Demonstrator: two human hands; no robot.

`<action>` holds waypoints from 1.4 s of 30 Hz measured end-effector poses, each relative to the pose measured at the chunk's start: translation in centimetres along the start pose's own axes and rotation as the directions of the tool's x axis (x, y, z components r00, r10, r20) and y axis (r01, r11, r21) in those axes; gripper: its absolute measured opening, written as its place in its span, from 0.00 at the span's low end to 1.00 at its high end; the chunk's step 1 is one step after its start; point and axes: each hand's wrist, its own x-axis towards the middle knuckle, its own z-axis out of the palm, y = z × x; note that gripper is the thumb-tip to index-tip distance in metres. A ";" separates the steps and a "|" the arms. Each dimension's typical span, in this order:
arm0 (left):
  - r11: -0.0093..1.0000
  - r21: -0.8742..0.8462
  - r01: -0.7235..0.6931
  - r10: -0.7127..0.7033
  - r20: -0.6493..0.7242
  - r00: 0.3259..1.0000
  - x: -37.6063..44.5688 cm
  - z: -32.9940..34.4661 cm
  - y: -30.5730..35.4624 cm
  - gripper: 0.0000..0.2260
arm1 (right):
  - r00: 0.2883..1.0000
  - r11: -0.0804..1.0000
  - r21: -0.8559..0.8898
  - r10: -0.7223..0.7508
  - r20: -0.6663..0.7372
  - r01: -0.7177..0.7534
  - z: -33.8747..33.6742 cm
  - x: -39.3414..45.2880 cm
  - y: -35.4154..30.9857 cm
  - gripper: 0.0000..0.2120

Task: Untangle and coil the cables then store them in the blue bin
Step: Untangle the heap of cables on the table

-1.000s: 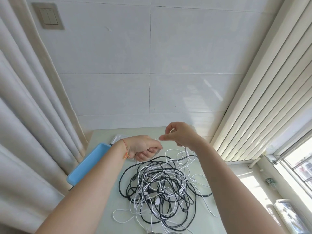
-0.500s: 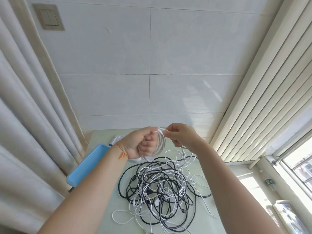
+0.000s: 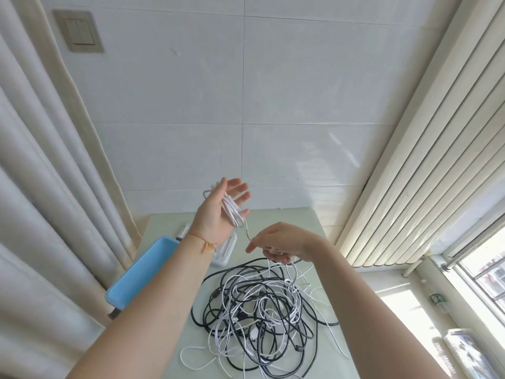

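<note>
My left hand (image 3: pixel 216 214) is raised above the far side of the table with its palm toward me and its fingers straight and spread. A small coil of white cable (image 3: pixel 232 214) is wound round that hand. One strand runs down from the coil to my right hand (image 3: pixel 284 242), which pinches it just above the pile. A tangle of black and white cables (image 3: pixel 259 310) lies in the middle of the pale green table (image 3: pixel 300 220). The blue bin (image 3: pixel 142 272) sits at the table's left edge, partly behind my left forearm.
A white plastic object (image 3: pixel 226 251) lies on the table behind my left wrist, next to the bin. Curtains (image 3: pixel 41 214) hang close on the left, and ribbed curtain folds (image 3: pixel 410 173) with a window stand on the right. A tiled wall backs the table.
My left hand has risen and opened its fingers, with the white coil now round it. My right hand has dropped away from the left, drawing the strand down toward the pile.
</note>
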 end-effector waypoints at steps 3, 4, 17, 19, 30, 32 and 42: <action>0.950 0.305 -0.072 0.066 0.031 0.997 -0.5 0.9 -0.8 0.14 | 0.997 0.999 0.035 -0.021 0.078 0.018 0.2 0.0 -0.9 0.19; 0.895 0.433 -0.110 0.103 0.041 0.994 -0.8 1.0 -1.0 0.15 | 0.995 0.999 0.039 -0.026 0.092 0.022 0.1 -0.1 -1.1 0.21; 0.439 0.898 0.028 -0.177 0.056 0.983 -1.2 0.0 -2.6 0.21 | 0.971 0.993 -0.114 -0.022 -0.237 -0.006 -3.8 -1.2 -0.1 0.01; 0.523 0.848 0.091 -0.224 0.034 0.974 -1.3 0.3 -2.6 0.19 | 0.959 0.992 -0.123 -0.058 -0.276 0.024 -3.6 -1.1 0.3 0.02; -0.223 0.971 -0.084 0.025 0.092 0.995 -1.3 0.5 -3.1 0.20 | 0.931 0.988 0.123 -0.042 -0.362 0.093 -1.2 0.0 -1.1 0.13; -0.153 0.986 -0.072 -0.061 0.064 0.996 -1.3 0.6 -2.4 0.20 | 0.864 0.999 -0.001 -0.046 -0.502 0.052 -2.5 -0.1 -0.9 0.13; 0.871 0.385 0.305 -0.412 0.235 0.880 -1.3 -0.7 -0.3 0.23 | 0.980 0.976 0.115 -0.179 -0.084 0.188 -4.8 -1.7 1.9 0.07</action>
